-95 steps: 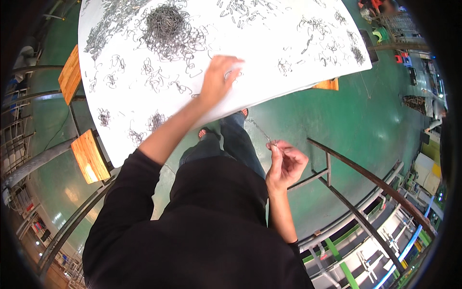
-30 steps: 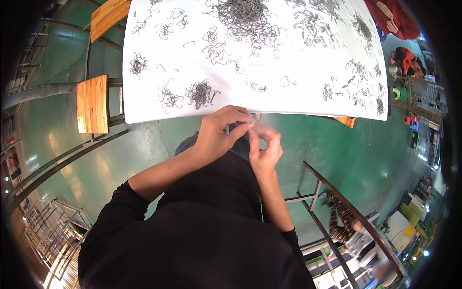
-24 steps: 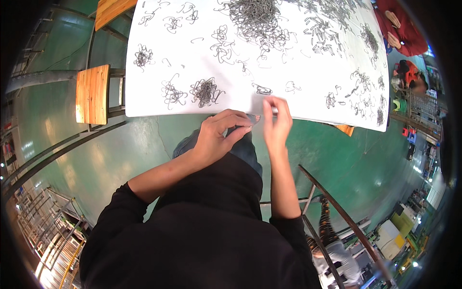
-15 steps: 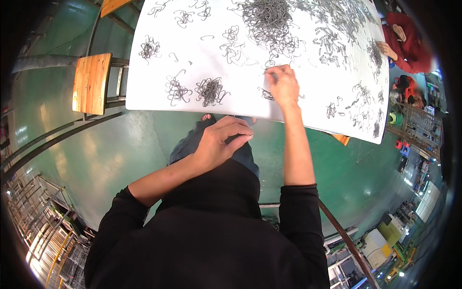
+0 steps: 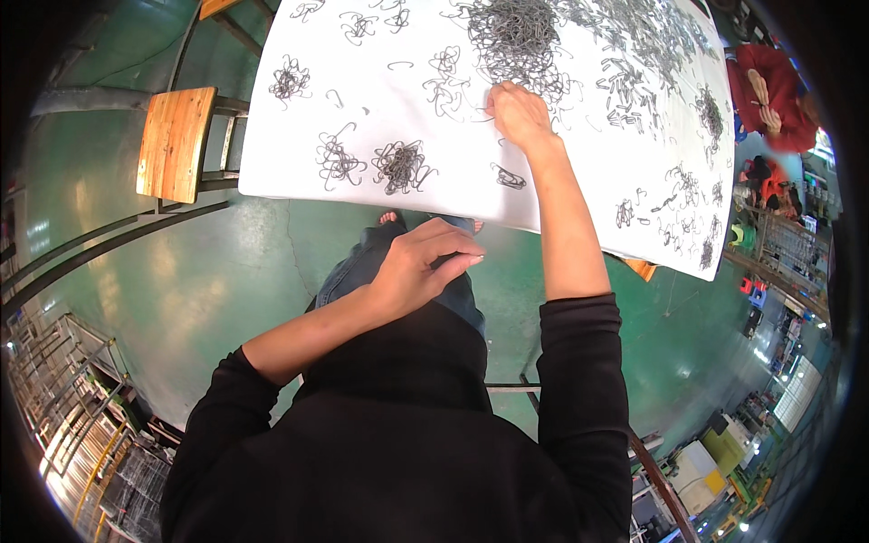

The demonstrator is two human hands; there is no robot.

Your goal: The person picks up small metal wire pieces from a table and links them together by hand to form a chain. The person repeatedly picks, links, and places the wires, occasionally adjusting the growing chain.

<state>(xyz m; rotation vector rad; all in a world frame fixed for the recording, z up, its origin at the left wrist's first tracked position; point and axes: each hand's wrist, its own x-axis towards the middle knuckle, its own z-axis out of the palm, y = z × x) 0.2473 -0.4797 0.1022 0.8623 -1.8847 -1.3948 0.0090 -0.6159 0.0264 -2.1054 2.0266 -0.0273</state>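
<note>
A white-topped table fills the upper part of the view, its near edge bowed by the lens. Dark metal hooks lie over it: a dense pile at the far middle, with loose ones spilling toward the near side, and a tight cluster just beside a looser cluster near the front edge. A small bundle lies left of the right forearm. Short, straighter dark pieces spread across the far right of the top.

The right hand reaches over the table to the near fringe of the pile, fingers bent downward; whether they grip a hook cannot be told. The left hand is off the table, in front of the body, thumb and fingertips drawn together; whether something small sits between them is unclear.

A wooden seat stands left of the table on the glossy green floor. At the far right sits a person in dark red; below, near the rim, are a white machine and a metal bar.
</note>
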